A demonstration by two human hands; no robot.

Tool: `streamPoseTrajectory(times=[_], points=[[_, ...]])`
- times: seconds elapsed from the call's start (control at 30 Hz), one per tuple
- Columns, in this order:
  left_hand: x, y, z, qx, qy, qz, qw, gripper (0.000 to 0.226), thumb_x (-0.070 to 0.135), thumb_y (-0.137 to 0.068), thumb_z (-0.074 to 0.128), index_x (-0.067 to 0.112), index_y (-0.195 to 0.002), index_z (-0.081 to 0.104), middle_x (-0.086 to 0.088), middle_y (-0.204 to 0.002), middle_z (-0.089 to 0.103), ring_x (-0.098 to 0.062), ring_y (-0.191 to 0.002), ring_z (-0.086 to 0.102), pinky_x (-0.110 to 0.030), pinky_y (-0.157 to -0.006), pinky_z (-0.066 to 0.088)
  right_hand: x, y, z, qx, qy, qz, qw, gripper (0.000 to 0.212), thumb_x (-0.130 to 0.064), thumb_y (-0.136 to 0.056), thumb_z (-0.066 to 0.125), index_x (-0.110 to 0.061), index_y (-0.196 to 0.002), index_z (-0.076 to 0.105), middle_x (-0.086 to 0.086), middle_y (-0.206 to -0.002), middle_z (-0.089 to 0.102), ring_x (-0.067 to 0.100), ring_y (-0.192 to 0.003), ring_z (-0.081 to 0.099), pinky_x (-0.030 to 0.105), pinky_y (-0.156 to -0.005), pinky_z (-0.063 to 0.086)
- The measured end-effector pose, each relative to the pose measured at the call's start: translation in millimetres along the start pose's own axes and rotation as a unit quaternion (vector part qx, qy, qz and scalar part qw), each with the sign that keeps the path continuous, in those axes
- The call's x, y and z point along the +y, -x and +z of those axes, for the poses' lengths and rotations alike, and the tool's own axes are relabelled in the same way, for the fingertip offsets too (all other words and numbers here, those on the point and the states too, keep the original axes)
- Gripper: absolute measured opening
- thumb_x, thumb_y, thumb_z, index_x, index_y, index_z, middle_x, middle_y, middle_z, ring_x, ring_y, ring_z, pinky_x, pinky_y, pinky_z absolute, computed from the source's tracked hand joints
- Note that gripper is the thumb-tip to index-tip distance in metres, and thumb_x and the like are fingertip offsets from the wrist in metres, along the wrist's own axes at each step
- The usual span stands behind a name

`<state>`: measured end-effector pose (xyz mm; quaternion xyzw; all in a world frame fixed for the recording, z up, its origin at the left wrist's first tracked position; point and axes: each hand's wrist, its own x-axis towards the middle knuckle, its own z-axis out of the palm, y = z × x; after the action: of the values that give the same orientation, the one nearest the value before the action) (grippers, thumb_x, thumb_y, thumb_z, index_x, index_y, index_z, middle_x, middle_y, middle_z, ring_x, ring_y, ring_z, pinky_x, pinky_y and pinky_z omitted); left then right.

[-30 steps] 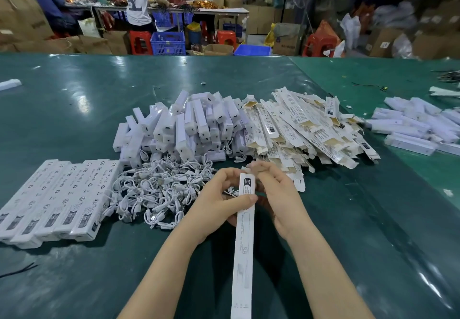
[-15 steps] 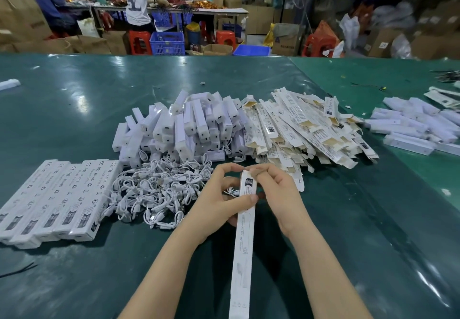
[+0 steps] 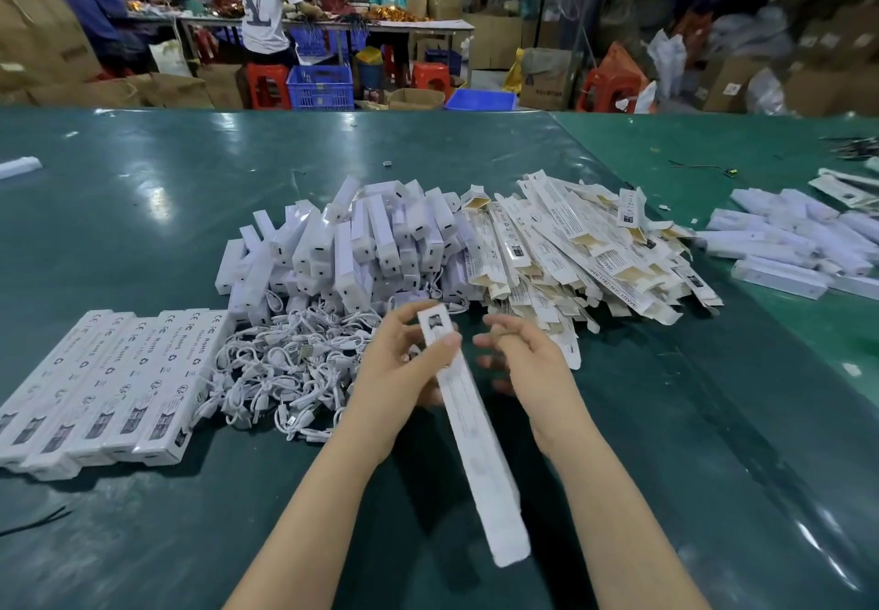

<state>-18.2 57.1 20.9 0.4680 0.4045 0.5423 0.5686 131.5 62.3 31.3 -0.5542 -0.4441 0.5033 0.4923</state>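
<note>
The long white box (image 3: 475, 443) slants toward me over the green table (image 3: 713, 466). My left hand (image 3: 399, 371) pinches it near its far end, thumb on top. My right hand (image 3: 528, 367) hangs just right of it, fingers loosely curled, empty. Beyond lie tangled cables (image 3: 285, 371).

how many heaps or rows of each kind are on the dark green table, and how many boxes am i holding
white device heap: 1
white cable heap: 1
flat carton heap: 1
row of closed boxes: 1
box in left grip: 1
total: 5
</note>
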Motion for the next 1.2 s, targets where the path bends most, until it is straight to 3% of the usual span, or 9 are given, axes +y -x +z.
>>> streamPoseTrajectory(times=[0.13,0.23,0.47,0.6,0.73,0.83,0.97,1.1,1.2], points=[[10,-4,-4,0.040,0.189,-0.008,0.981,0.045,0.024,-0.067,0.075,0.018,-0.106,0.054,-0.004,-0.088,0.071,-0.017,-0.070,0.070,-0.028,-0.054,0.057,-5,4,-11,-0.139,0.037,-0.112,0.983,0.048,0.004,-0.089,0.058,-0.039,-0.111,0.063,-0.001,-0.110,0.068,0.012,-0.094,0.066,0.024,-0.076,0.053],[11,-5,-7,0.020,0.260,-0.020,0.965,0.040,0.018,-0.074,0.070,0.012,-0.106,0.046,-0.008,-0.087,0.069,-0.017,-0.071,0.071,-0.025,-0.054,0.058,-1,12,-11,-0.264,-0.010,-0.163,0.951,0.055,-0.006,-0.084,0.073,-0.035,-0.128,0.058,-0.002,-0.122,0.067,0.015,-0.112,0.063,0.029,-0.091,0.053],[-10,-2,9,-0.053,0.020,-0.055,0.997,0.033,0.043,-0.077,0.079,0.030,-0.104,0.065,-0.009,-0.105,0.069,-0.018,-0.094,0.068,-0.031,-0.085,0.055,-7,8,-2,-0.063,-0.109,-0.111,0.986,0.051,-0.049,-0.071,0.074,-0.015,-0.107,0.065,0.000,-0.097,0.073,0.019,-0.096,0.068,0.026,-0.080,0.055],[-15,-2,19,-0.061,0.040,-0.037,0.997,0.029,0.034,-0.088,0.068,0.032,-0.117,0.065,-0.002,-0.111,0.072,-0.017,-0.109,0.066,-0.028,-0.092,0.052,-1,6,0,0.013,0.105,-0.123,0.987,0.020,-0.040,-0.087,0.069,-0.031,-0.098,0.055,-0.005,-0.094,0.067,0.013,-0.087,0.065,0.024,-0.069,0.053],[-15,-5,20,-0.003,0.104,-0.054,0.993,0.038,0.037,-0.082,0.067,0.023,-0.117,0.058,-0.004,-0.106,0.072,-0.016,-0.097,0.070,-0.026,-0.080,0.054,10,8,8,-0.133,0.284,-0.184,0.931,0.052,-0.029,-0.089,0.060,-0.033,-0.138,0.042,-0.013,-0.113,0.044,-0.005,-0.102,0.049,0.019,-0.087,0.045],[-16,-6,14,0.059,0.087,-0.053,0.993,0.021,0.021,-0.094,0.063,0.018,-0.114,0.059,-0.004,-0.100,0.071,-0.014,-0.092,0.069,-0.026,-0.076,0.054,9,9,6,-0.211,0.257,-0.186,0.925,0.050,-0.027,-0.081,0.055,-0.038,-0.129,0.049,-0.020,-0.117,0.042,-0.014,-0.107,0.045,0.003,-0.089,0.034],[-8,-8,9,0.047,0.110,-0.081,0.990,0.014,0.013,-0.097,0.055,0.013,-0.109,0.062,-0.002,-0.082,0.070,-0.012,-0.069,0.066,-0.024,-0.061,0.053,-2,-3,4,-0.068,0.080,-0.157,0.982,0.023,-0.022,-0.093,0.056,-0.042,-0.102,0.064,-0.014,-0.106,0.063,-0.011,-0.088,0.059,0.005,-0.074,0.044],[-10,-8,10,0.011,0.063,-0.107,0.992,0.013,0.018,-0.095,0.062,0.016,-0.104,0.053,0.006,-0.064,0.062,-0.009,-0.051,0.054,-0.021,-0.047,0.045,-27,-36,14,0.090,0.174,-0.186,0.963,0.017,-0.018,-0.093,0.056,-0.025,-0.108,0.061,-0.014,-0.097,0.061,0.004,-0.088,0.057,0.005,-0.070,0.041],[-13,-7,9,-0.017,0.057,-0.101,0.993,0.021,0.017,-0.094,0.064,0.015,-0.110,0.052,0.008,-0.066,0.062,-0.009,-0.056,0.056,-0.021,-0.051,0.047,-53,-64,32,0.117,0.276,-0.230,0.926,0.027,-0.023,-0.091,0.058,-0.017,-0.117,0.060,-0.001,-0.110,0.059,0.017,-0.105,0.052,0.026,-0.086,0.041]])
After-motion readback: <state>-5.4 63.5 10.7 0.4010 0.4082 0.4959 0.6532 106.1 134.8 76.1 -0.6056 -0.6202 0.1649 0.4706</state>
